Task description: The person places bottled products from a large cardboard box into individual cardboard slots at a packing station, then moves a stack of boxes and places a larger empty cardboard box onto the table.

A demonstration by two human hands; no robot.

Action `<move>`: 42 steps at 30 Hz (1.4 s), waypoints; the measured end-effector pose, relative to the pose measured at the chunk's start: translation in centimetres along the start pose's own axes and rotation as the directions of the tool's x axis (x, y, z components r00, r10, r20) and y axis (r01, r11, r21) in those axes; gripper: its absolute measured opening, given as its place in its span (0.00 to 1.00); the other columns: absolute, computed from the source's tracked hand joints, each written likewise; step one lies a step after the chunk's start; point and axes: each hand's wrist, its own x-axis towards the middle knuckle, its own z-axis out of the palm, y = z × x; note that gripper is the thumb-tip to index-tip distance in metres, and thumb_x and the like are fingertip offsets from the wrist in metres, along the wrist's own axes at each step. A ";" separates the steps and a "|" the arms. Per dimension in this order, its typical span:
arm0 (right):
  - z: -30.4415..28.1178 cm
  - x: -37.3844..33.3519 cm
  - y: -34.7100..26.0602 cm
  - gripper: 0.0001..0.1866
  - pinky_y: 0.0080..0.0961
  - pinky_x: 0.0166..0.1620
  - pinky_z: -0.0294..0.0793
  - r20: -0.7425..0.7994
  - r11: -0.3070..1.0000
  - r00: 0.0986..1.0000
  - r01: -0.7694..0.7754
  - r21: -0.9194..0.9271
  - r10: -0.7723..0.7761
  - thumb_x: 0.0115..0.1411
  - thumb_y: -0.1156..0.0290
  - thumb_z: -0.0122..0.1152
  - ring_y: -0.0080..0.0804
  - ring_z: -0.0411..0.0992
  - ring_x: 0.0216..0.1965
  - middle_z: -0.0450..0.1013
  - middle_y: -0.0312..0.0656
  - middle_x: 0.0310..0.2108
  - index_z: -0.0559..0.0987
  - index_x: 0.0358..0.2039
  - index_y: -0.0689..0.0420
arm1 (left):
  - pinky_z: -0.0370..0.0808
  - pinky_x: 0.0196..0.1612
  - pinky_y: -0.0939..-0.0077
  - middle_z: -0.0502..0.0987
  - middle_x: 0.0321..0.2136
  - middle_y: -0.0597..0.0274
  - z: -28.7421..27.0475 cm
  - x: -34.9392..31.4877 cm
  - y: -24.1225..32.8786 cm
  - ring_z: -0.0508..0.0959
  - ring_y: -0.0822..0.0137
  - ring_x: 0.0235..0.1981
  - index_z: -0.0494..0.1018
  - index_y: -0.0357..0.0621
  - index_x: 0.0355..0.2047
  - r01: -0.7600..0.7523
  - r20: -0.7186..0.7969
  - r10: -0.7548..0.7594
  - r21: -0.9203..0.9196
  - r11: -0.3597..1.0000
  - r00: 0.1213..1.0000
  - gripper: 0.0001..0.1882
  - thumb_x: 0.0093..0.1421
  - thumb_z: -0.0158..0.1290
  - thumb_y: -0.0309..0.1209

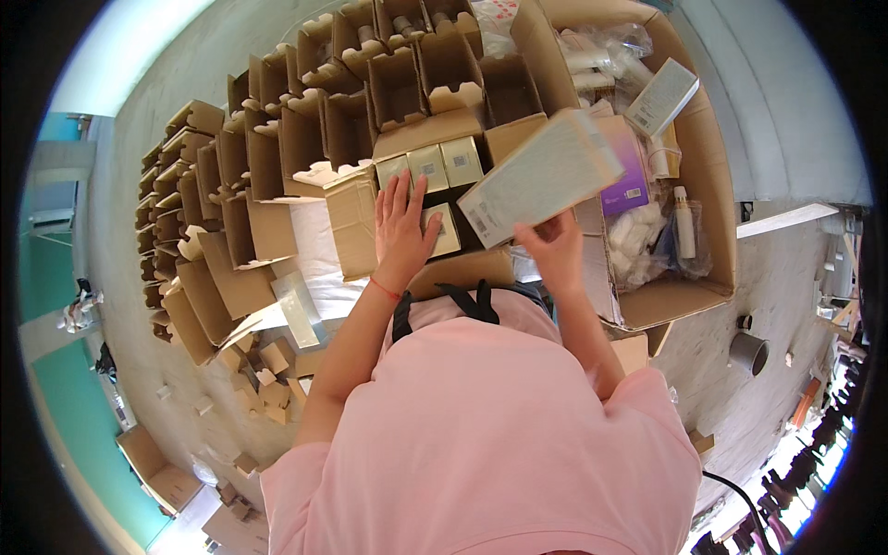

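Observation:
In front of me stands an open cardboard carton (356, 217) with several small pale-gold boxes (427, 166) standing in it, their square tops facing up. My left hand (401, 227) rests over these boxes with fingers stretched and apart, holding nothing. A gap shows between the boxes in the carton. Just right of it, my right hand (553, 250) grips the lower edge of a long pale box (541, 176) with gold sides. That box is tilted, slanting up to the right over the carton's right side.
Rows of open cardboard cartons (347, 129) fill the left and far side. At right, a large cardboard box (680, 301) holds a purple box (624, 166), a white bottle (684, 222) and plastic-wrapped items. Cardboard scraps (273, 393) litter the floor. A dark cylinder (749, 353) lies at right.

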 end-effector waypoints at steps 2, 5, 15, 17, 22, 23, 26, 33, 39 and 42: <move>1.6 -0.7 0.9 0.23 0.25 0.34 0.71 -0.022 0.958 0.987 0.152 -0.242 -0.162 0.44 0.70 0.67 0.31 0.70 0.32 0.72 0.42 0.33 0.70 0.40 0.64 | 0.46 0.63 0.57 0.54 0.60 0.51 0.2 -0.1 0.0 0.52 0.52 0.62 0.57 0.46 0.59 -0.014 -0.014 0.013 -0.006 1.000 1.000 0.30 0.57 0.48 0.40; 3.1 -0.9 2.1 0.22 0.27 0.33 0.70 0.008 0.856 0.961 0.249 -0.454 -0.275 0.42 0.69 0.69 0.36 0.68 0.28 0.69 0.45 0.28 0.70 0.35 0.64 | 0.45 0.63 0.57 0.54 0.60 0.51 0.0 -0.3 -0.1 0.52 0.52 0.62 0.57 0.46 0.59 -0.007 -0.009 0.007 -0.003 1.000 1.000 0.30 0.57 0.49 0.39; 4.4 -2.1 -0.1 0.31 0.37 0.46 0.67 0.176 0.517 0.856 0.444 -0.732 -0.486 0.42 0.65 0.68 0.44 0.66 0.42 0.67 0.45 0.41 0.69 0.47 0.58 | 0.45 0.63 0.58 0.53 0.61 0.50 -0.4 -0.6 -0.7 0.50 0.51 0.62 0.57 0.44 0.59 -0.021 0.029 0.021 0.013 1.000 0.999 0.31 0.56 0.49 0.39; 4.5 -2.1 -0.4 0.27 0.36 0.47 0.66 0.240 0.480 0.810 0.526 -0.702 -0.536 0.44 0.67 0.66 0.43 0.66 0.43 0.67 0.44 0.42 0.71 0.46 0.58 | 0.45 0.63 0.58 0.53 0.60 0.50 -0.2 -0.5 -0.7 0.51 0.50 0.62 0.57 0.45 0.59 -0.027 -0.001 0.027 -0.018 0.999 1.000 0.31 0.56 0.49 0.39; 4.5 -1.1 2.5 0.12 0.34 0.45 0.67 0.406 0.351 0.786 0.586 -0.730 -0.467 0.47 0.73 0.59 0.40 0.67 0.43 0.69 0.41 0.40 0.77 0.34 0.59 | 0.46 0.63 0.57 0.53 0.60 0.49 0.3 -0.3 -0.7 0.51 0.50 0.62 0.57 0.45 0.59 -0.046 -0.023 0.046 -0.029 0.999 0.999 0.30 0.57 0.48 0.40; 4.4 -1.1 3.0 0.11 0.34 0.45 0.68 0.406 0.335 0.774 0.595 -0.731 -0.486 0.47 0.74 0.58 0.39 0.67 0.43 0.69 0.41 0.39 0.77 0.33 0.59 | 0.46 0.63 0.56 0.53 0.60 0.49 0.3 -0.4 -0.7 0.51 0.49 0.62 0.57 0.45 0.59 -0.052 -0.023 0.051 -0.028 0.998 0.998 0.30 0.57 0.48 0.40; 4.7 -1.1 3.5 0.09 0.33 0.44 0.69 0.416 0.306 0.753 0.610 -0.731 -0.509 0.46 0.76 0.56 0.39 0.68 0.43 0.70 0.42 0.37 0.77 0.30 0.60 | 0.45 0.63 0.56 0.53 0.60 0.49 0.4 -0.5 -0.7 0.51 0.50 0.62 0.57 0.45 0.59 -0.053 -0.034 0.051 -0.052 0.997 0.998 0.30 0.57 0.48 0.41; 4.9 -0.9 3.9 0.08 0.32 0.46 0.69 0.405 0.314 0.759 0.602 -0.734 -0.509 0.47 0.76 0.54 0.39 0.68 0.44 0.71 0.44 0.37 0.77 0.30 0.60 | 0.43 0.63 0.53 0.51 0.61 0.50 0.3 -0.1 0.4 0.51 0.51 0.62 0.58 0.46 0.59 -0.070 0.015 0.070 -0.023 0.997 0.997 0.30 0.57 0.48 0.41; 4.1 -1.3 4.2 0.09 0.32 0.49 0.68 0.393 0.307 0.736 0.617 -0.724 -0.552 0.47 0.75 0.55 0.40 0.67 0.45 0.70 0.45 0.40 0.76 0.31 0.61 | 0.45 0.62 0.54 0.52 0.61 0.50 0.3 0.3 2.3 0.52 0.53 0.62 0.57 0.47 0.59 -0.164 0.013 0.166 -0.111 0.980 0.986 0.30 0.57 0.48 0.41; 3.8 -1.4 3.8 0.10 0.32 0.49 0.68 0.345 0.400 0.753 0.611 -0.684 -0.560 0.47 0.75 0.55 0.41 0.66 0.46 0.69 0.45 0.42 0.75 0.31 0.62 | 0.45 0.62 0.55 0.53 0.61 0.50 0.8 0.2 2.6 0.52 0.54 0.62 0.56 0.48 0.60 -0.180 0.080 0.188 -0.100 0.979 0.979 0.31 0.57 0.47 0.40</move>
